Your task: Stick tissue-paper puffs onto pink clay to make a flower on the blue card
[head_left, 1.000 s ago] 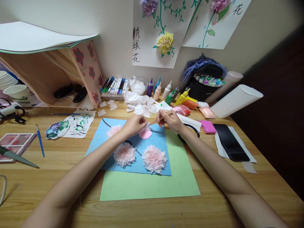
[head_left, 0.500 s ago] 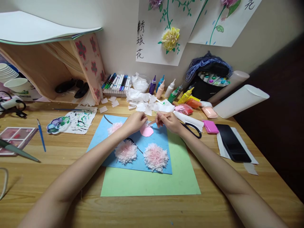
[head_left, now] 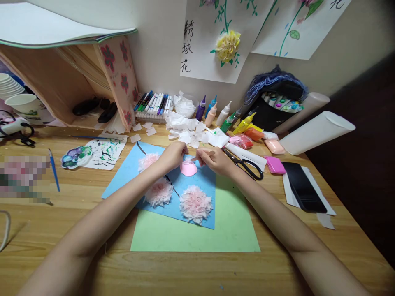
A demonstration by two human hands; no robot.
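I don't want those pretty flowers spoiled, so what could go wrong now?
The left forearm partly hides two ruffled pink paper flowers, so it might brush and flatten their petals. The thin brown stick in the right hand points toward the pink disc and could dent or poke it. The black-handled scissors lie close by the right hand, so a bump might shift them.
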